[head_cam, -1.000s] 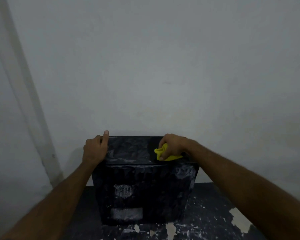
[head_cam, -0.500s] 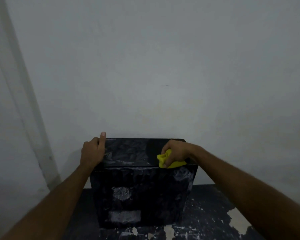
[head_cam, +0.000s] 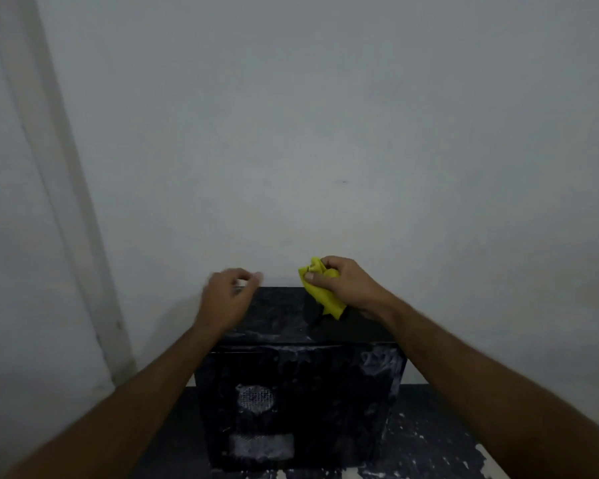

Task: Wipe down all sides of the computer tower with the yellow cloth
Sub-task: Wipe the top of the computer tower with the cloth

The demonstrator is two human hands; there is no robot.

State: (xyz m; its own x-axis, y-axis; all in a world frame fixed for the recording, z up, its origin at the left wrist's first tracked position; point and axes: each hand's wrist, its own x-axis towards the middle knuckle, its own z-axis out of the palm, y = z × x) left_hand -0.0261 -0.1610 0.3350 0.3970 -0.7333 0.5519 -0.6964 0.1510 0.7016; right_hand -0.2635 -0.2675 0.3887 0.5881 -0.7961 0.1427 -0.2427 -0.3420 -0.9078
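One computer tower, one yellow cloth

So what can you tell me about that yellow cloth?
The yellow cloth is a small, soft-looking rag, bright yellow and crumpled into a bunch. The right hand grips it, thumb and fingers curled round its upper part, while a loose tail hangs down from the fist. It is held over the far right part of the black computer tower's top; whether the tail touches that top I cannot tell.
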